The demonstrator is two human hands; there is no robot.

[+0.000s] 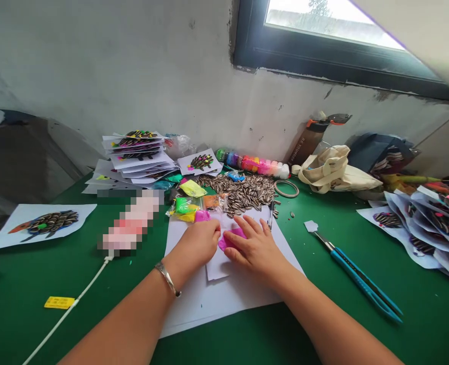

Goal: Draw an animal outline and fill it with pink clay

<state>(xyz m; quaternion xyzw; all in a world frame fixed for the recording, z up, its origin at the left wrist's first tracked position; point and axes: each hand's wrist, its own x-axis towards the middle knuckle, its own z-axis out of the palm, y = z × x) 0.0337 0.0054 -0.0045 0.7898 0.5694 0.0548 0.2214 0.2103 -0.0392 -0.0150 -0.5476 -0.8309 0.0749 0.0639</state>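
Note:
My left hand [200, 242], a metal bangle at its wrist, is closed with the fingers curled in; whatever it may hold is hidden. Beside it, my right hand [255, 248] lies with fingers spread over a flattened piece of magenta modelling clay [232, 238], partly covering it. The clay rests on a small folded white paper [217, 269], which lies on larger white sheets [194, 304]. Just beyond my left hand is a lump of pink clay [202, 216], among small bags of green clay [186, 206] and yellow clay [192, 188].
Striped sunflower seeds [247, 190] are heaped behind the sheets, near a tape ring [286, 188]. Blue-handled tweezers [365, 284] lie at right. Stacks of seed pictures [140, 162] stand at back left and right. A white cable [68, 309] crosses the left side.

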